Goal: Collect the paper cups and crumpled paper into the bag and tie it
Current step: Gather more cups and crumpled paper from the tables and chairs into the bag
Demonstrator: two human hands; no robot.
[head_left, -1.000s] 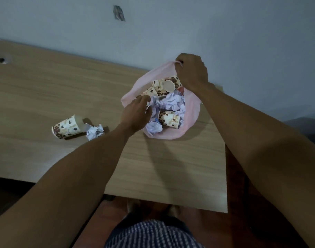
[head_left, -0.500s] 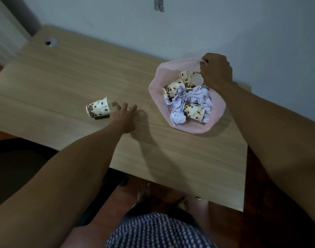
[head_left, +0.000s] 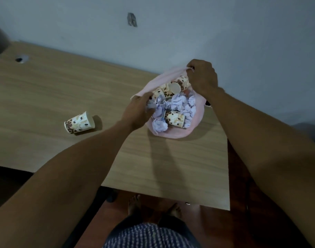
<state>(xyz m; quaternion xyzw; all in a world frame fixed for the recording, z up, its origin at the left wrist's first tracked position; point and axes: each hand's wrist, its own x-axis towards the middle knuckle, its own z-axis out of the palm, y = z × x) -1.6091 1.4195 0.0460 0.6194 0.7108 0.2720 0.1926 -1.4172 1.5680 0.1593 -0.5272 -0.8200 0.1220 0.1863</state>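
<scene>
A pink bag lies open on the wooden table near the wall. Inside it are several patterned paper cups and crumpled paper balls. My right hand pinches the bag's far rim and holds it up. At the bag's left rim, my left hand holds a white crumpled paper in curled fingers over the opening. One more patterned paper cup lies on its side on the table, left of the bag.
A round cable hole is set in the table's far left corner. The grey wall runs right behind the bag. The table's front edge and right corner are close to me, with my feet on the reddish floor below.
My left hand reached left to the crumpled paper beside the lying cup, took it, and came back to the bag's left rim. That paper is gone from beside the cup.
</scene>
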